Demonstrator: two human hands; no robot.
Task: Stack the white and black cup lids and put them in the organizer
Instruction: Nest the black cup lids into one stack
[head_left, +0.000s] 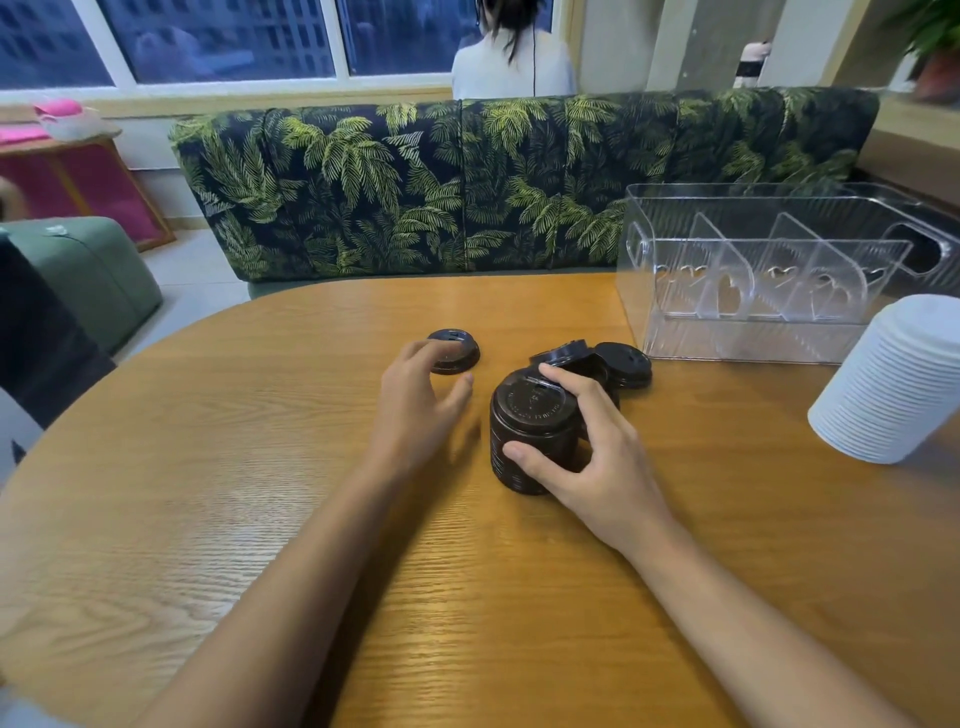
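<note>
1. The left hand hovers just left of the black stack. Its fingers are spread and loose and grasp nothing. They reach toward a single black lid, which lies flat on the surface to the left of and behind the black stack. The fingertips overlap that lid's near edge, but motion blur hides whether they touch it.
2. The black stack stands upright near the middle of the surface. The step in hand looks like gathering the remaining black lids onto it.
3. The right hand grasps the black stack from its right side, with the thumb on the near wall and a finger hooked over the top rim.
4. A few loose black lids lie jumbled just behind and to the right of the black stack.
5. The clear organizer stands farther right and behind the black stack, its compartments holding nothing visible.
6. A white stack sits well right of the black stack, apparently finished.
7. The next move likely calls for pinching the single black lid, lifting it and seating it squarely on top while the right hand steadies the pile.
</note>
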